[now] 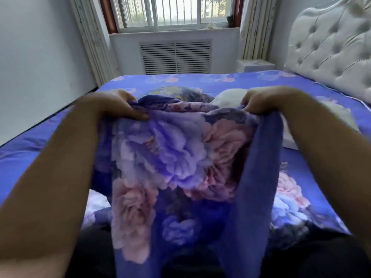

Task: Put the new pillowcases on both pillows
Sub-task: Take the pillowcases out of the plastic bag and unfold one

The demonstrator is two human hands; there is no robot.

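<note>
I hold a blue pillowcase (172, 157) printed with large purple and pink flowers up in front of me, over the bed. My left hand (116, 105) grips its upper left edge and my right hand (267, 102) grips its upper right edge; the cloth hangs down between my forearms. A plain blue inner side shows along the right fold. A bare white pillow (228, 98) lies on the bed behind the pillowcase, mostly hidden by it and by my right arm.
The bed (40, 145) carries a blue floral sheet and fills the middle of the room. A white tufted headboard (331, 57) stands at the right. A window, curtains and a radiator grille (176, 57) lie beyond the bed; a white wall runs along the left.
</note>
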